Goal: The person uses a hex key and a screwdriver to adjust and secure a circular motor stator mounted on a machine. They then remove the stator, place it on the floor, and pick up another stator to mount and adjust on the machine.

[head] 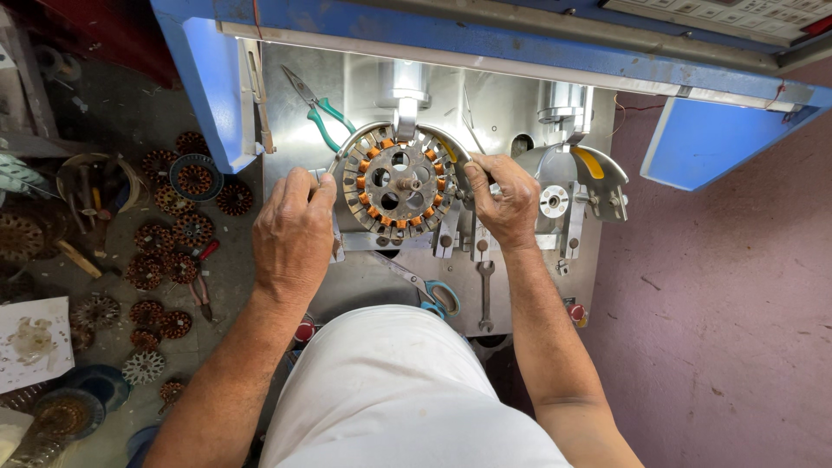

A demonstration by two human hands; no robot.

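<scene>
Your left hand [295, 232] and right hand [503, 201] pinch opposite edges of the round stator [399, 180]. It lies flat, its central hole facing up at you.

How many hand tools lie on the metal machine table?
3: green-handled pliers at the upper left, blue-handled scissors near the front edge, and a wrench just to their right. Others may be hidden under the hands.

Green-handled pliers [319, 111] were laid on the steel bench [511, 113], upper left. Blue-handled scissors [433, 295] and a spanner [485, 295] were placed near its front edge. Wound stators [173, 251] were scattered across the floor [737, 303], left.
</scene>
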